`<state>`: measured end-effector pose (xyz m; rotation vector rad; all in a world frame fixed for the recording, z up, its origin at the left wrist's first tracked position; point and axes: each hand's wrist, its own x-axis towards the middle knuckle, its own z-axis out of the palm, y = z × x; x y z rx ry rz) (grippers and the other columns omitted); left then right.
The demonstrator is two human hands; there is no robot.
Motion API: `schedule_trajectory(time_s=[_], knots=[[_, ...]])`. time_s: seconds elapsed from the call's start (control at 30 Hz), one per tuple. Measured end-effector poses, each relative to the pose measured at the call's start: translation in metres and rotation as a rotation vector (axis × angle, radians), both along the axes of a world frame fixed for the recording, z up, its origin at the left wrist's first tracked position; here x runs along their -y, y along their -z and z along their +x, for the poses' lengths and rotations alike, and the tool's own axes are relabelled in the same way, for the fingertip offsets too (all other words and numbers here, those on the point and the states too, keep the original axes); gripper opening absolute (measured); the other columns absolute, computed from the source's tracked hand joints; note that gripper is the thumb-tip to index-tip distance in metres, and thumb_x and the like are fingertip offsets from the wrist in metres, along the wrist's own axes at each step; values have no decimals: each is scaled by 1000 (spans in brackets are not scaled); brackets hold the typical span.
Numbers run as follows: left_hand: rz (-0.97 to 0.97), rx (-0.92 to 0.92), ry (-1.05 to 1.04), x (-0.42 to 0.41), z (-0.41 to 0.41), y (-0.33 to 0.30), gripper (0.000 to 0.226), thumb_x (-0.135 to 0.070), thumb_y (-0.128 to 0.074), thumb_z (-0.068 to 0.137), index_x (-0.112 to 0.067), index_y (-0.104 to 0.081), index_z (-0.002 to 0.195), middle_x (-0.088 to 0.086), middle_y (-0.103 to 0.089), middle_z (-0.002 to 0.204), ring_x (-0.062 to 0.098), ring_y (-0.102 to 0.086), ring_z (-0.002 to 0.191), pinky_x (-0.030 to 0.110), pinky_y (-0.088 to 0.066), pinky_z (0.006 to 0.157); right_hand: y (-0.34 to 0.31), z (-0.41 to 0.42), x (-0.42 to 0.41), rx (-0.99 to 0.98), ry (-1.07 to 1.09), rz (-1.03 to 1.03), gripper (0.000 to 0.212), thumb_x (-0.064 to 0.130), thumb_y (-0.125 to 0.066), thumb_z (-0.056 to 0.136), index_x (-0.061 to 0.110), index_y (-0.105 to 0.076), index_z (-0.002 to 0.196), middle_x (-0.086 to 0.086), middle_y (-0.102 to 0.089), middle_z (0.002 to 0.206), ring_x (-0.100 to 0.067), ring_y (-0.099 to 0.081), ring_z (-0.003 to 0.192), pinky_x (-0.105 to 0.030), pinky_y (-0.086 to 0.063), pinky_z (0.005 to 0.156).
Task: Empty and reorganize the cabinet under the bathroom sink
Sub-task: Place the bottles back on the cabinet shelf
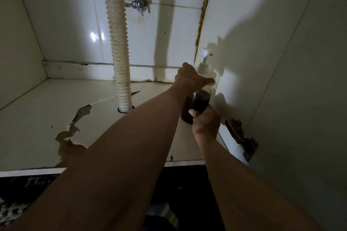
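Both bare forearms fill the lower frame, reaching from six o'clock up toward the cabinet's right rear corner at about three o'clock of centre. At their far end stands a pump bottle (198, 105), clear plastic with dark reddish liquid in its lower part and a white pump head at the top, upright on the cabinet floor (47, 118) and just beside the right side wall (244, 43). Over the bottle's shoulder lies the left hand (189, 78), its thumb stretched toward the wall and its fingers wrapped over the far side, so it grips the bottle near the top. Lower down, the right hand (205, 122) curls round the base of the bottle, fingertips showing against the dark liquid. At twelve o'clock a ribbed white drain hose (117, 43) drops down the tiled back wall and passes through a hole in the floor panel. Right of it, at one o'clock, a metal shut-off valve (139, 4) juts from the tiles. Toward nine o'clock the floor's white surface is peeled and torn, with brown board showing. A dark hinge (242, 138) sits on the side wall at four o'clock, near the right wrist.
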<state>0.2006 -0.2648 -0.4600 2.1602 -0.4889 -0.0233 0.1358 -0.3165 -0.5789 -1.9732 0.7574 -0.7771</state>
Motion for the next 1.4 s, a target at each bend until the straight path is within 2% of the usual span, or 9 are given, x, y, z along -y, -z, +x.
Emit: schedule_trajectory(time_s=[0.37, 0.5, 0.63, 0.7, 0.83, 0.97, 1.07, 1.23, 1.4], knots=[[1, 17, -33, 33, 16, 1, 96, -54, -82, 67, -6, -34, 136, 10, -51, 128, 27, -52, 119, 35, -50, 90, -4, 19, 25, -116, 71, -9, 44, 32, -67, 94, -2, -61, 121, -19, -68, 119, -34, -65, 114, -38, -53, 90], [-42, -23, -22, 28, 13, 6, 96, -57, -82, 64, -8, -39, 134, 6, -54, 118, 22, -54, 109, 33, -52, 86, -6, 9, 20, -159, 18, -70, 39, 28, -65, 96, -2, -61, 121, -19, -68, 118, -33, -65, 113, -36, -53, 88], [-132, -52, -46, -7, -4, 15, 105, -61, -72, 75, -6, -23, 151, 13, -45, 144, 31, -43, 134, 38, -42, 102, -13, -15, 17, -190, -46, -192, 34, 26, -64, 96, 1, -63, 119, -17, -68, 116, -33, -64, 111, -29, -42, 78], [-91, 46, -114, -35, -16, 21, 93, -56, -64, 85, -6, -23, 152, 15, -43, 148, 32, -39, 137, 37, -38, 104, -14, -30, 16, -188, -109, -273, 31, 28, -64, 95, 7, -66, 118, -13, -70, 115, -30, -66, 108, -27, -44, 78], [-21, 179, -165, -102, -38, 42, 58, -47, -60, 89, -11, -51, 134, 10, -68, 118, 28, -56, 120, 33, -44, 96, -14, -65, -2, -111, -284, -418, 22, 29, -70, 91, 17, -74, 109, -5, -74, 107, -20, -71, 94, -37, -58, 86], [7, 172, -123, -168, -76, 55, 30, -34, -61, 89, -17, -64, 114, -8, -68, 79, 12, -64, 86, 18, -42, 74, -26, -96, -37, -45, -563, -551, 9, 19, -75, 86, 14, -78, 93, 3, -74, 91, -9, -67, 79, -20, -52, 79], [69, 133, -45, -215, -100, 65, 22, -32, -61, 87, -23, -69, 106, -9, -68, 87, 9, -62, 84, 15, -40, 68, -35, -112, -65, -197, -774, -606, 8, 24, -75, 83, 21, -79, 90, 11, -74, 87, -2, -67, 79, -22, -53, 78], [294, 9, 230, -278, -128, 68, 21, -26, -66, 85, -20, -68, 105, -7, -71, 97, 10, -66, 90, 29, -53, 87, -31, -118, -108, -594, -941, -542, 34, 37, -80, 79, 25, -74, 110, 12, -74, 95, 1, -69, 74, -19, -54, 72], [622, -10, 314, -303, -134, 91, 61, -54, -73, 75, -32, -55, 129, -14, -63, 116, 6, -62, 98, 29, -51, 92, 5, -116, -138, -934, -993, -537, 83, 51, -82, 74, 27, -47, 145, 4, -58, 139, -16, -60, 120, -35, -48, 101]])
